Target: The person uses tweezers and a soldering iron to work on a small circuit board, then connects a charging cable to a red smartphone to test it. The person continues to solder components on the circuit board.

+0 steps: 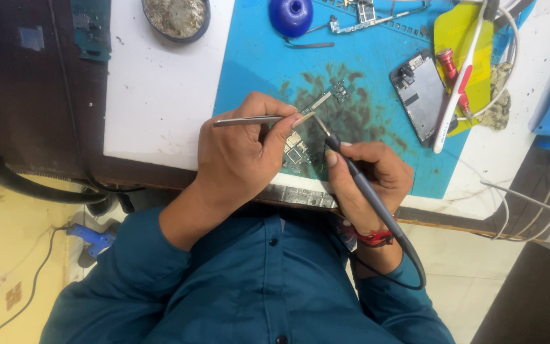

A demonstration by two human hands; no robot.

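The left hand [240, 156] has its fingers closed narrowly round a pair of slim silver metal tweezers [249, 120], whose tips point toward the middle of the work. The right hand [372, 175] grips a grey pen-shaped soldering iron [351, 169] like a pencil, fingers wrapped tight on its barrel, with a dark cable [412, 258] looping back past the wrist. The iron's thin tip meets the tweezers' tips just above a small green circuit board [297, 151], which lies flat on the blue silicone work mat [256, 57] near the mat's front edge, partly hidden between the two hands.

Judging by this, the work on the board is midway: both tools are at one spot on it, so the joint or part there is not yet finished. The mat around the board carries heavy dark smears. Whether a component sits in the tweezers is too small to tell.

Farther out, a second narrow board piece [329, 97] lies just beyond the tool tips. Toward the mat's right edge rests a dark opened phone frame [420, 95], beside a yellow pad [463, 51]. At the mat's far edge sits a round blue dome-shaped object [291, 16], and on the white desk [160, 95] at the far left a round tin of greyish matter [176, 18].
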